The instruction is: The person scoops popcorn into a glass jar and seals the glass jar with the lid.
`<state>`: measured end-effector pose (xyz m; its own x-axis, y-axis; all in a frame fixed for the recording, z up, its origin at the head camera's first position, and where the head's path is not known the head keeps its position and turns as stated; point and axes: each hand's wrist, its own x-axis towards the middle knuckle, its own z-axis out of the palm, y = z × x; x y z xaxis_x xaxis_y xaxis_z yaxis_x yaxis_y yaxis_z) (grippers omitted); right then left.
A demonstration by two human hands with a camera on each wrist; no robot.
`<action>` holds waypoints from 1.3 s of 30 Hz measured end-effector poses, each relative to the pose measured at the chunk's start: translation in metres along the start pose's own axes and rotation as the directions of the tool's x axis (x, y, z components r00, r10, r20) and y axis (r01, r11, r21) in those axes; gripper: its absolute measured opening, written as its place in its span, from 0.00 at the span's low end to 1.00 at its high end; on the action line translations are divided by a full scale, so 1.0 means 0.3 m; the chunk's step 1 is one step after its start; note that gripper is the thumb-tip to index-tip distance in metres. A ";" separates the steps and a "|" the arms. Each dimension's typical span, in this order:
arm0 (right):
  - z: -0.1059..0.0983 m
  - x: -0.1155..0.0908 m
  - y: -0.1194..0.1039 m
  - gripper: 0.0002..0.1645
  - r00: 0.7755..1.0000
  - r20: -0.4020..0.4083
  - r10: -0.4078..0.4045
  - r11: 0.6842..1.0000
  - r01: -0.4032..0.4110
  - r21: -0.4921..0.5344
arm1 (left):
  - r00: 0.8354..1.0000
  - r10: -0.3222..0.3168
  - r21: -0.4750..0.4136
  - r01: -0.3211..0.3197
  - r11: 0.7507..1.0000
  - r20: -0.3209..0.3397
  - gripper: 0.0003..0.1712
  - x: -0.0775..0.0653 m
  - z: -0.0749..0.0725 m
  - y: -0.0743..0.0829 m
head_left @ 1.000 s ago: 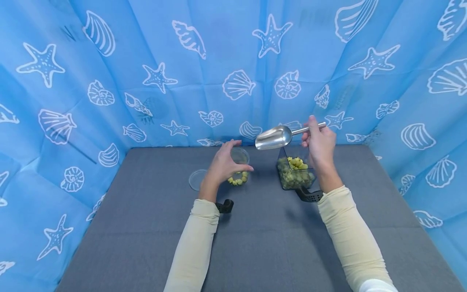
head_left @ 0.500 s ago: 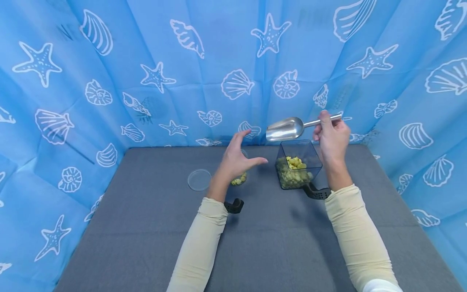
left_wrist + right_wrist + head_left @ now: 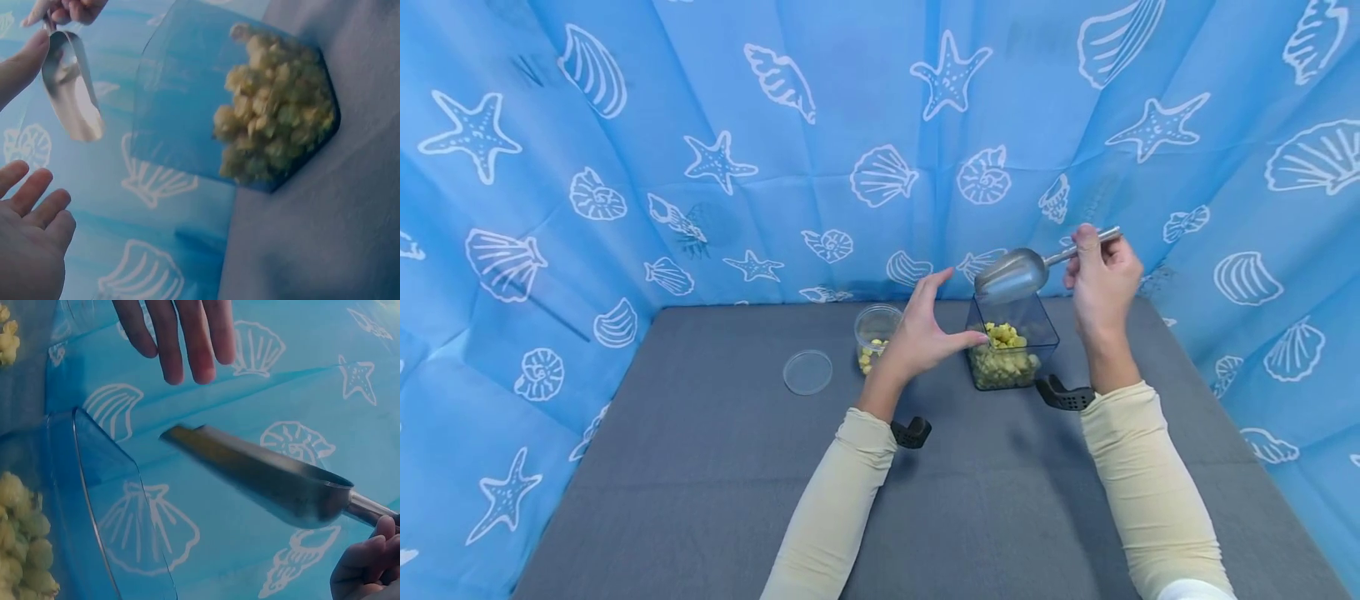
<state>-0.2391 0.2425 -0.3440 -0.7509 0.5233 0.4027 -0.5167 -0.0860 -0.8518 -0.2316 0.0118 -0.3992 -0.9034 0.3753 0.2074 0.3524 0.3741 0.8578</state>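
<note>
My right hand (image 3: 1105, 279) grips the handle of a metal scoop (image 3: 1011, 275), whose bowl hangs over the square clear bin (image 3: 1047, 337). In the right wrist view the scoop (image 3: 275, 478) is tilted, its lip towards the bin. Yellow popcorn (image 3: 1003, 358) fills the lower part of the bin. Beside the bin's left wall my left hand (image 3: 921, 333) is spread, thumb and fingers apart, holding nothing. The left wrist view has the popcorn (image 3: 275, 112) seen through the bin's wall, with the left fingers (image 3: 44, 206) off to the side.
Left of the bin stands a round clear tub (image 3: 877, 315) with some popcorn in it, partly behind my left forearm. A clear round lid (image 3: 807, 372) lies flat on the grey table (image 3: 715, 467). A blue shell-patterned curtain (image 3: 820, 167) rises behind the table.
My left hand has moved right, from around the tub to beside the bin, fingers still spread. The right hand has carried the scoop right, over the bin.
</note>
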 end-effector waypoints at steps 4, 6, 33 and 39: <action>-0.022 0.000 -0.001 0.11 1.000 0.024 0.003 0.995 -0.001 -0.097 | 1.000 0.019 -0.008 -0.019 1.000 0.014 0.61 0.013 0.041 0.005; -0.031 -0.003 0.003 0.10 0.999 0.045 0.008 0.981 0.001 -0.194 | 1.000 0.023 -0.025 -0.022 0.999 0.015 0.63 0.018 0.061 0.003; -0.070 -0.076 0.124 0.18 0.832 0.552 -0.049 0.608 0.464 -0.645 | 0.998 -0.052 -0.011 0.053 0.999 0.047 0.71 0.047 0.208 -0.033; -0.079 -0.075 0.157 0.18 0.823 0.566 -0.049 0.616 0.471 -0.632 | 0.996 -0.079 -0.005 0.079 0.997 0.047 0.71 0.065 0.219 -0.049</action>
<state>-0.2368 0.2466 -0.4011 -0.8254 -0.0451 0.5627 -0.4123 0.7291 -0.5463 -0.2384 0.0692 -0.4388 -0.9158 0.3841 0.1172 0.2789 0.3983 0.8739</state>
